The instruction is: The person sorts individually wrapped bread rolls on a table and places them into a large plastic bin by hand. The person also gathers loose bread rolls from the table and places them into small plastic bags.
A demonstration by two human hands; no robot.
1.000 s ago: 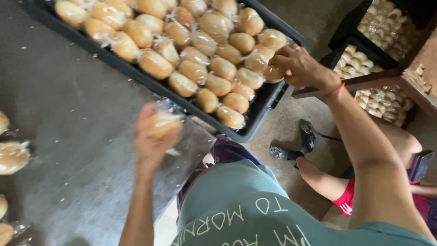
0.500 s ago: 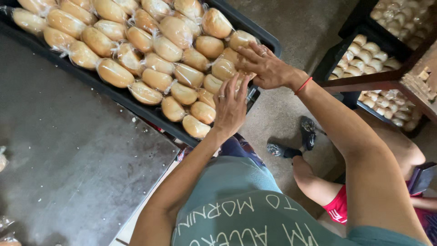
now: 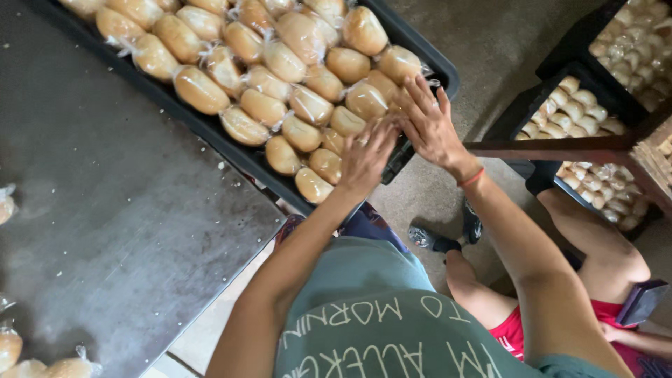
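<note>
Black tray [image 3: 210, 129] of wrapped bread rolls [image 3: 301, 70] sits on the grey bench [image 3: 105, 224], overhanging its edge at 3 o'clock. Left hand [image 3: 365, 157] lies flat, fingers spread, on the rolls at the tray's near corner. Right hand [image 3: 430, 122], fingers also spread, rests just beside it at 2 o'clock. Neither grips anything. More bagged rolls [image 3: 42, 364] lie at 7 o'clock.

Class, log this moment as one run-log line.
left hand: flat on rolls | right hand: flat on rolls at tray corner | tray: on table, full
</note>
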